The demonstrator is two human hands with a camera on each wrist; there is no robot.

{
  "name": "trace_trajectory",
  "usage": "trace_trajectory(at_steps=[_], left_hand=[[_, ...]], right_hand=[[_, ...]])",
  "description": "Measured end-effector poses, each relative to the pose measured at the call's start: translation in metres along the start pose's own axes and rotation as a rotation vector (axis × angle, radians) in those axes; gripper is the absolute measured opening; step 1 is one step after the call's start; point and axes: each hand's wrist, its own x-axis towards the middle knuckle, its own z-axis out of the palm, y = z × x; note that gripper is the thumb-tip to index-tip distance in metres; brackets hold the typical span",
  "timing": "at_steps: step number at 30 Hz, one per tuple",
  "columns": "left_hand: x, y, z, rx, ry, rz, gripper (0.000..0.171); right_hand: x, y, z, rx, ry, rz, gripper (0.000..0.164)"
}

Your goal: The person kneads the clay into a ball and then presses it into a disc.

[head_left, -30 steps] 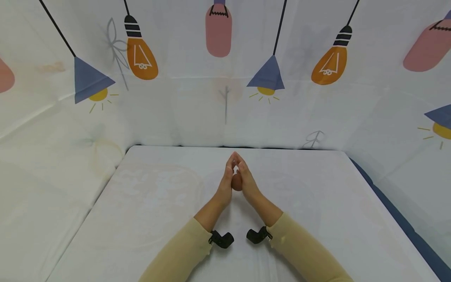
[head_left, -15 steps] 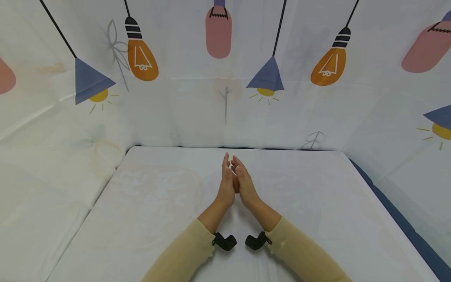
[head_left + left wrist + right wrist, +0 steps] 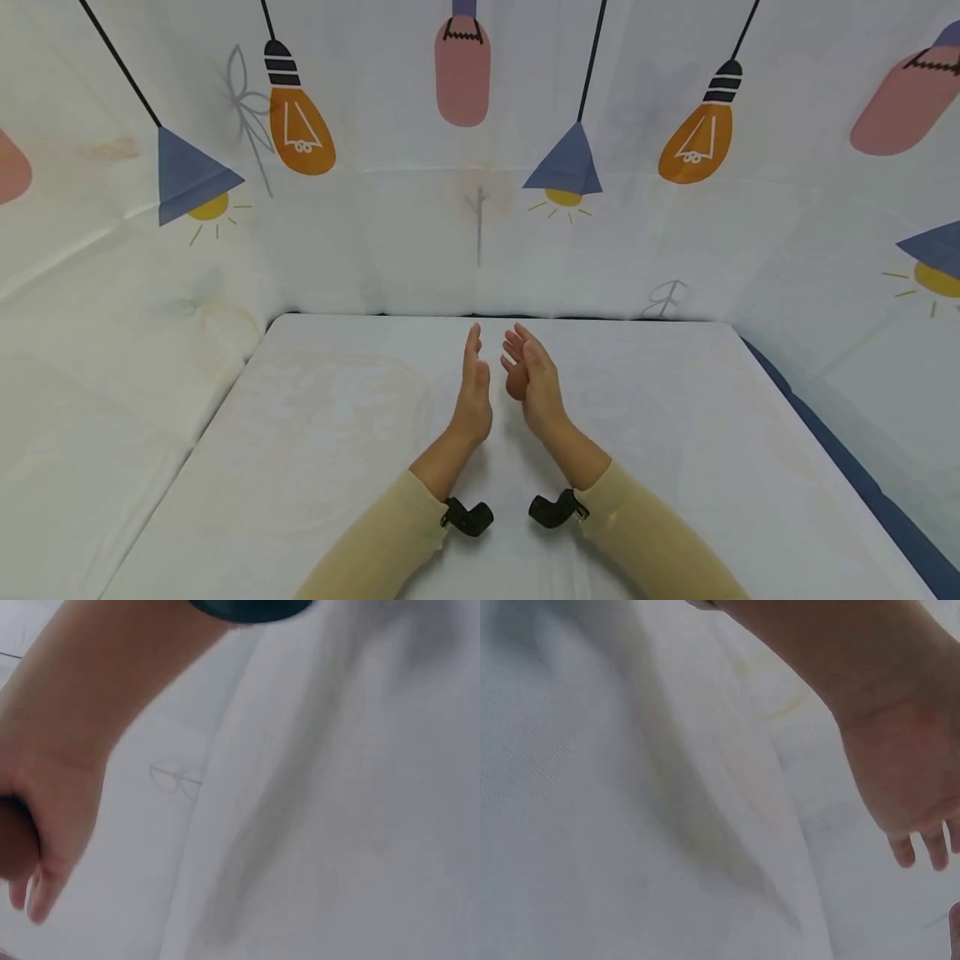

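My right hand (image 3: 543, 392) holds a smooth brown egg (image 3: 515, 382) at its palm side, with the thumb nearest the head camera and the other fingertips showing beyond the egg. In the left wrist view, the egg (image 3: 15, 844) is cut off by the left edge, against the right hand (image 3: 60, 802). My left hand (image 3: 472, 400) stands on edge to the left, fingers straight and pointing forward, apart from the egg. The right wrist view shows the left hand's (image 3: 907, 772) bare palm and several fingertips.
Both hands are above a white-covered table (image 3: 337, 433). Behind it hangs a white cloth (image 3: 390, 233) printed with lamps and bulbs. A black wrist camera (image 3: 470, 518) sits on the left sleeve, another black wrist camera (image 3: 553, 510) on the right.
A second ago both hands met at the fingertips with the egg between the palms. They have since moved apart, the left leftward, the right rightward with the egg.
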Motion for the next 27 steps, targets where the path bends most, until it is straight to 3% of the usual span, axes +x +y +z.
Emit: trace_trajectory(at_steps=[6, 18, 22, 27], left_hand=[[0.000, 0.004, -0.017, 0.151, -0.042, 0.020, 0.094], [0.005, 0.009, -0.057, 0.318, -0.057, 0.119, 0.096], [0.005, 0.011, -0.071, 0.377, -0.070, 0.109, 0.097], [0.009, 0.013, -0.090, 0.469, -0.083, 0.100, 0.100]], right_hand=[[0.005, -0.016, -0.014, 0.007, 0.048, -0.042, 0.050], [0.014, -0.049, -0.048, -0.052, 0.055, -0.142, 0.055], [0.017, -0.055, -0.064, -0.133, 0.065, -0.177, 0.054], [0.017, -0.065, -0.083, -0.312, 0.053, -0.227, 0.047]])
